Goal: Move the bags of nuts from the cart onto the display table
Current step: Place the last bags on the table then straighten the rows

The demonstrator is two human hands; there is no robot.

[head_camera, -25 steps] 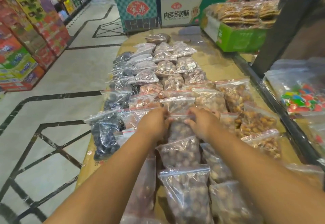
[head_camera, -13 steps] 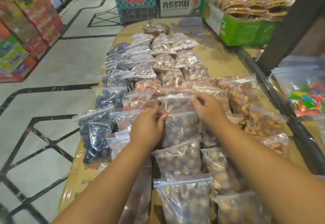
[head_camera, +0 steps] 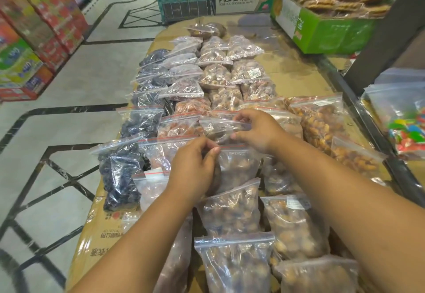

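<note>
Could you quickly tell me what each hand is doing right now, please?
Left hand: fingers pinched on the top edge of a zip bag of nuts.
Right hand: fingers pinching the seal of the bag behind.

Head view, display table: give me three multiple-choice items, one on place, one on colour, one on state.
1. Where is the green box?
A. far right of the display table
B. near left corner
C. on the floor

2. What colour are the bags' seal strips?
A. blue
B. red
C. yellow

3. What are the hands doing?
A. hanging free
B. both on bags in the middle row
C. lifting the box

Key: 1 A, it sits beyond the bags at right; 2 B, red lines cross the bag tops; 3 B, left hand and right hand touch the middle bags.
</note>
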